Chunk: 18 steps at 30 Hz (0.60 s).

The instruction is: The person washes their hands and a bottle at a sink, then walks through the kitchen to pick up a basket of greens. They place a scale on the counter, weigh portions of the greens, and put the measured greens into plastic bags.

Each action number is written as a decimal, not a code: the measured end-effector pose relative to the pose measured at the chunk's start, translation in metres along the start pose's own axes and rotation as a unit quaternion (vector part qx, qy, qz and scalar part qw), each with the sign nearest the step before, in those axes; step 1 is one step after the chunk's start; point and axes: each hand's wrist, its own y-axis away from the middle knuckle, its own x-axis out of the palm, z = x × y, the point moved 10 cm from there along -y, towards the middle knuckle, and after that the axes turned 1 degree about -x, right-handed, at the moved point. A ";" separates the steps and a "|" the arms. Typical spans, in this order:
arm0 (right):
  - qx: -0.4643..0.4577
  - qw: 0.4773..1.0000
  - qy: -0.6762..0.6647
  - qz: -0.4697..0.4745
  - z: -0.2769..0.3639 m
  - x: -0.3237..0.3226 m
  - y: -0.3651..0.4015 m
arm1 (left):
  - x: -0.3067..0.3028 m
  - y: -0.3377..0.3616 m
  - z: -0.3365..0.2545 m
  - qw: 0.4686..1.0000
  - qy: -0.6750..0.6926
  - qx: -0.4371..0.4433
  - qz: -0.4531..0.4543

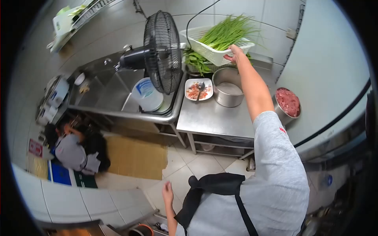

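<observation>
My right hand (pixel 235 55) reaches across the steel table to a white plastic basket (pixel 215 56) and grips its near right rim. Long green chives or similar thin stalks (pixel 228 33) fill this basket. Under it, leafy greens (pixel 197 63) stick out over a second perforated tray. Just below my right forearm stands a steel pot (pixel 228 88), with something pale inside. Beside the pot is a white dish (pixel 199 89) of chopped red and pale bits with a spoon in it. My left hand (pixel 168 192) hangs over the floor, holding nothing, its fingers loosely bent.
A black fan (pixel 162 51) stands before the steel sink (pixel 98 92), near a white bucket (pixel 147 94). At the right, a pot of raw meat (pixel 288 102) stands beside the table. Another person (pixel 76 149) crouches at the left, by cardboard (pixel 136 157) on the floor.
</observation>
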 end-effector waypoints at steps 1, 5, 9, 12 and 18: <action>-0.011 1.000 -0.006 -0.014 0.010 -0.005 0.007 | 0.012 -0.033 -0.064 0.997 -0.005 0.069 0.032; -0.042 0.997 -0.008 -0.061 0.032 -0.049 0.014 | 0.072 -0.109 -0.243 0.959 0.075 0.186 0.200; -0.100 0.994 0.026 -0.034 0.069 -0.107 0.050 | 0.127 -0.119 -0.344 0.912 0.076 0.252 0.315; -0.160 0.984 0.067 -0.029 0.109 -0.156 0.091 | 0.177 -0.119 -0.373 0.886 0.074 0.263 0.374; -0.216 0.971 0.067 -0.079 0.137 -0.237 0.170 | 0.301 -0.072 -0.419 0.803 0.084 0.228 0.544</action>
